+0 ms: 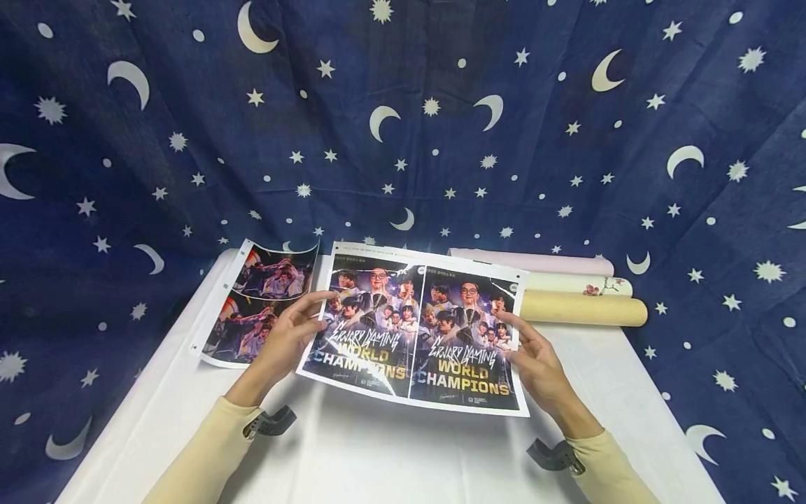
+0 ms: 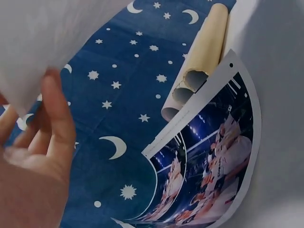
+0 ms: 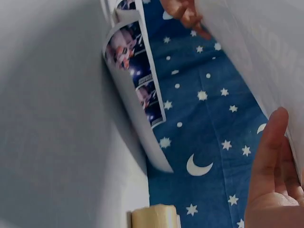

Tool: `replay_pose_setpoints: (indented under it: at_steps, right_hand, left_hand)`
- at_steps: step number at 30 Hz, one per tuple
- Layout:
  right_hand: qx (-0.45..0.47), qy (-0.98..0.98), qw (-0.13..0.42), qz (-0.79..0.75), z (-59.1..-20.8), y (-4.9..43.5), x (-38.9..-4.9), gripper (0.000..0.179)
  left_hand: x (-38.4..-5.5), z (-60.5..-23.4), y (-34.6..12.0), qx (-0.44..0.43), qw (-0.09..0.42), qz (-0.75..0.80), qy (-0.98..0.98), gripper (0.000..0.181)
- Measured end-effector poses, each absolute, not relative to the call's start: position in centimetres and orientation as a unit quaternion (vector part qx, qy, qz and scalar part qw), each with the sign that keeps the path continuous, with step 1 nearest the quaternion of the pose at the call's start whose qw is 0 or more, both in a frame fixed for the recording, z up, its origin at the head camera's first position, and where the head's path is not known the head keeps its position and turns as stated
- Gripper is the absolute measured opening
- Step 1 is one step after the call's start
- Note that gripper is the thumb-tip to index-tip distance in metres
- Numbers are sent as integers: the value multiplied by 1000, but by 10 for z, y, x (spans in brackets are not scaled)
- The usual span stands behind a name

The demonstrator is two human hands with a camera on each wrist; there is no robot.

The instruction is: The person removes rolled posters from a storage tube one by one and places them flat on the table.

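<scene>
A white-bordered poster sheet is held up over the table, printed with two matching group pictures and the words "World Champions". My left hand pinches its left edge between thumb and fingers. On the opposite edge, my right hand grips the sheet the same way. The sheet tilts toward the head camera and bows slightly. Both wrist views show its plain pale back, with the left thumb against it in one and the right thumb at the edge in the other.
A second printed sheet with curling edges lies at the table's back left. Three rolls lie side by side at the back right: pink, white with flowers and yellow. Behind the white-covered table hangs a blue moon-and-star cloth.
</scene>
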State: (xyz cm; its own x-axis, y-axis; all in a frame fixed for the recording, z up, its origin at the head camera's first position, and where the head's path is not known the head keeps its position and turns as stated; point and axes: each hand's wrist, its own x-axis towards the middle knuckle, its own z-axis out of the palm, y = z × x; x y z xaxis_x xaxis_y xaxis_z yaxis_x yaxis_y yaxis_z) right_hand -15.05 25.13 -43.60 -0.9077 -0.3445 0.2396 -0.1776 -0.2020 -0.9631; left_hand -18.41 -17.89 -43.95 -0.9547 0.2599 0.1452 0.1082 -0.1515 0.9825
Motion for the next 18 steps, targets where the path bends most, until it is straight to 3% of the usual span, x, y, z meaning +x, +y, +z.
replay_pose_setpoints:
  at_steps: [7,18]
  right_hand:
    - [-205,662,55,-719,-438,262,-151,68]
    - [-225,632,110,-733,-436,279,-151,82]
  left_hand:
    - [-183,-440,-177,201,88,700,680,74]
    - [-178,-439,-170,223,114,708,660,76]
